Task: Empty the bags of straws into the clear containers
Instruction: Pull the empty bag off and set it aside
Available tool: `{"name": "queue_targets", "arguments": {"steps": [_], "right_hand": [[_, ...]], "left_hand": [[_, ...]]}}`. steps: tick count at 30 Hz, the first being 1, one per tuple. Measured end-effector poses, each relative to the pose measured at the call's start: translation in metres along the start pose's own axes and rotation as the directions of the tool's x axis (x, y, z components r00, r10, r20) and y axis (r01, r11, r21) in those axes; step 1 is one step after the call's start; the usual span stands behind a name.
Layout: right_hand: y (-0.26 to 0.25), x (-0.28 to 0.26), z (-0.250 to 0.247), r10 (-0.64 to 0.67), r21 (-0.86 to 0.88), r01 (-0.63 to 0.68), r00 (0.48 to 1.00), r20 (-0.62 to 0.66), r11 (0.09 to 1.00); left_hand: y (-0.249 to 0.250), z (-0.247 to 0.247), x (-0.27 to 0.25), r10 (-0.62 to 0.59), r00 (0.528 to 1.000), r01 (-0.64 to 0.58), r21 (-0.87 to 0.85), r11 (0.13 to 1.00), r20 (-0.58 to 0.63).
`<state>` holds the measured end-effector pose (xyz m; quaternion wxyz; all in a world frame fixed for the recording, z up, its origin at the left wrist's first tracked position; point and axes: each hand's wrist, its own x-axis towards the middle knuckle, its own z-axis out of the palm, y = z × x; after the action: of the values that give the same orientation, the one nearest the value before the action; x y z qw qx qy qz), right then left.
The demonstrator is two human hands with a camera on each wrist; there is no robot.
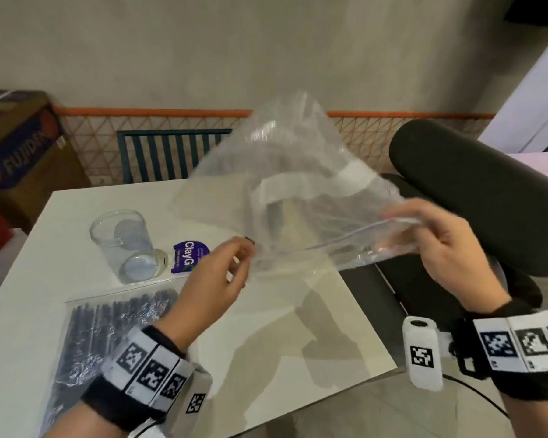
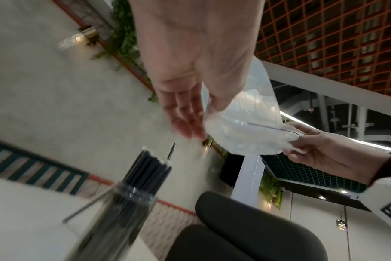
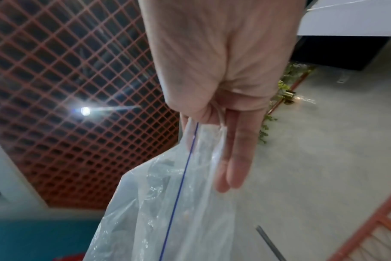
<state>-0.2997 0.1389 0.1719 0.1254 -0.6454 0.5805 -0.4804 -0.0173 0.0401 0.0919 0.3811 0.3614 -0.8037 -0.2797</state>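
Observation:
A clear, empty-looking zip bag hangs upturned over the table between both hands. My left hand pinches the left end of its mouth; in the left wrist view the thumb and fingers meet on the bag. My right hand pinches the right end by the blue zip line, its other fingers straight. A clear container packed with dark straws stands below the bag. An empty clear container and a full bag of dark straws lie at the left.
A purple ClayGo sachet lies beside the empty container on the white table. A black padded chair stands off the table's right edge. Cardboard boxes sit at the far left, and a teal chair back stands behind the table.

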Motion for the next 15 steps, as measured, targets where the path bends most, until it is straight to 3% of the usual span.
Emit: {"name": "queue_targets", "arguments": {"steps": [1,3,6,7,10,12,13,14,15], "right_hand": [[0.012,-0.006,0.004,0.016,-0.087,-0.013,0.999,0.030,0.996],[0.039,-0.026,0.022,0.167,-0.157,-0.144,0.975,0.144,0.977],[0.088,-0.061,0.058,0.406,-0.260,-0.322,0.817,0.409,0.910],[0.100,-0.070,0.070,0.447,-0.292,-0.343,0.757,0.476,0.893],[0.118,-0.088,0.101,0.520,-0.373,-0.363,0.617,0.591,0.854],[0.120,-0.083,0.112,0.569,-0.456,-0.342,0.526,0.632,0.822],[0.130,-0.080,0.119,0.605,-0.517,-0.315,0.445,0.660,0.796],[0.131,-0.077,0.120,0.644,-0.570,-0.304,0.417,0.641,0.763],[0.131,-0.076,0.119,0.672,-0.609,-0.294,0.421,0.610,0.737]], "left_hand": [[-0.010,0.010,-0.001,-0.070,0.993,0.068,0.026,0.997,0.093],[-0.035,0.026,-0.015,-0.223,0.933,0.203,0.100,0.974,0.282],[-0.068,0.037,-0.038,-0.388,0.797,0.343,0.181,0.922,0.463],[-0.073,0.037,-0.040,-0.413,0.778,0.366,0.192,0.910,0.473],[-0.076,0.041,-0.037,-0.411,0.840,0.360,0.202,0.911,0.354],[-0.077,0.051,-0.029,-0.413,0.856,0.362,0.210,0.908,0.310],[-0.085,0.067,-0.033,-0.467,0.827,0.412,0.228,0.882,0.313],[-0.086,0.076,-0.033,-0.497,0.802,0.423,0.272,0.864,0.332],[-0.086,0.086,-0.037,-0.533,0.765,0.434,0.323,0.841,0.361]]}}
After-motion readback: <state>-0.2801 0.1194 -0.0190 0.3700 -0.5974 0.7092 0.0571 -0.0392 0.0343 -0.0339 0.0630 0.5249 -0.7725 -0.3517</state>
